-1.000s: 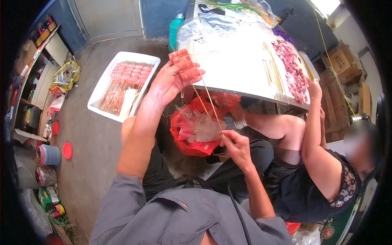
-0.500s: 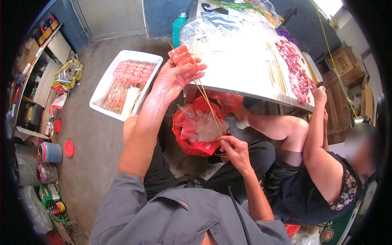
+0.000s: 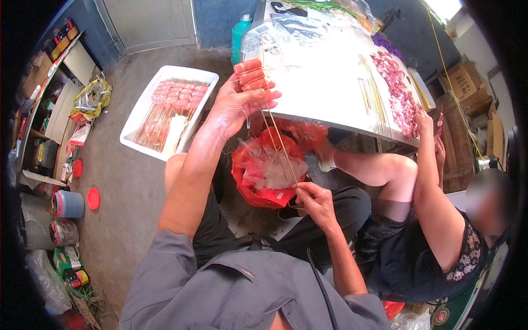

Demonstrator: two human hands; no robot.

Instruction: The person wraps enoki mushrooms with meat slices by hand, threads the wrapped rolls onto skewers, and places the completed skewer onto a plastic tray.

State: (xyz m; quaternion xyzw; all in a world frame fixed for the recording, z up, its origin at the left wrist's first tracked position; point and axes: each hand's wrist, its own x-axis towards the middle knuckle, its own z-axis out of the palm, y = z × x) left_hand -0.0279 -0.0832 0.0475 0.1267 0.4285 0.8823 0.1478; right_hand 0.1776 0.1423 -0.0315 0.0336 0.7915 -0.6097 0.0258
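My left hand (image 3: pixel 242 103) is closed around several pink meat rolls (image 3: pixel 250 74) threaded on thin wooden skewers (image 3: pixel 283 147). Below that hand the bare sticks slant down to my right hand (image 3: pixel 316 204), whose thumb and fingers pinch their lower ends. Part of the meat is hidden behind my left fingers. Beneath the sticks sits a red plastic bag (image 3: pixel 247 187) with crumpled clear plastic inside. On the left, a white tray (image 3: pixel 132 122) holds rows of finished-looking meat skewers (image 3: pixel 179 94), rolls toward the back and sticks toward me.
A white table (image 3: pixel 324 77) bears loose wooden skewers (image 3: pixel 373 102) and a heap of cut meat (image 3: pixel 399 93). At the right a seated person (image 3: pixel 434 220) holds a small skewer of meat by the heap. A shelf (image 3: pixel 55 99) and tubs (image 3: pixel 70 204) line the left.
My left hand has tilted the meat rolls more upright and slightly to the right. My right hand barely moved. The other person's hand has shifted, and a small meat skewer now shows there.
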